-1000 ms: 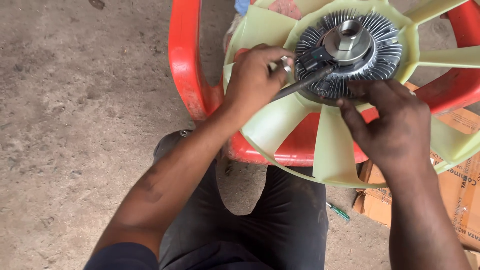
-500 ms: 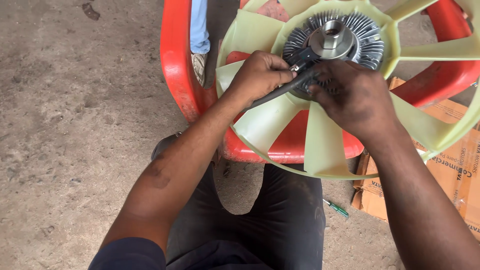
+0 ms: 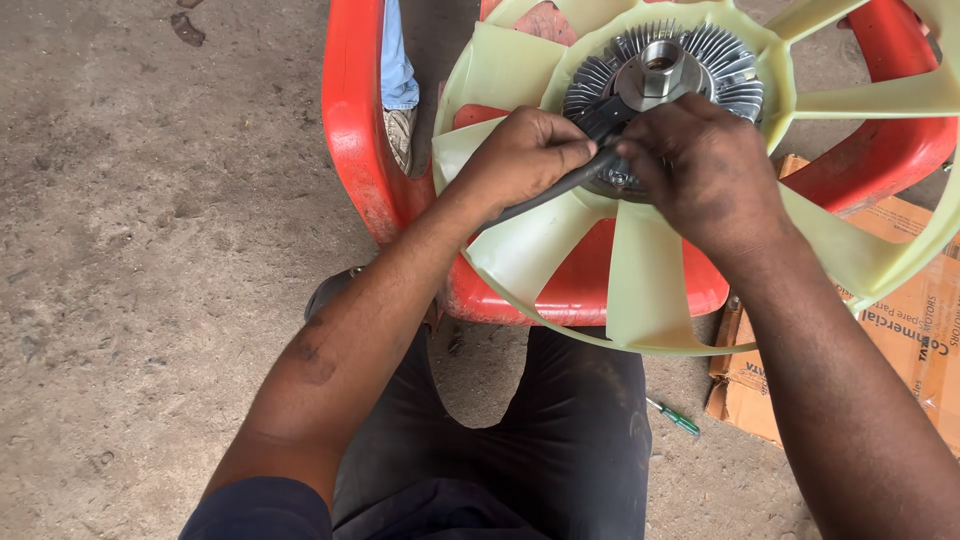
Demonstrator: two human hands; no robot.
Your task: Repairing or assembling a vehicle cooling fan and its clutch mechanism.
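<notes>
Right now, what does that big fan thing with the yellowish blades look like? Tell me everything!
The fan is pale yellow-green plastic, with wide flat blades spreading out to a thin outer ring. In its middle sits a round metal hub with many thin grey fins and a shiny nut-shaped centre. It lies flat on a red plastic chair. The left hand holds a dark wrench against the hub, and the right hand presses on the hub beside it.

Soft, even daylight fell across the scene, casting only faint shadows on the grey concrete floor [image 3: 150, 250]; the ribbed silver metal hub [image 3: 665, 70] showed a mild sheen, the frame stayed sharp, and slight wide-angle stretching appeared toward the edges
</notes>
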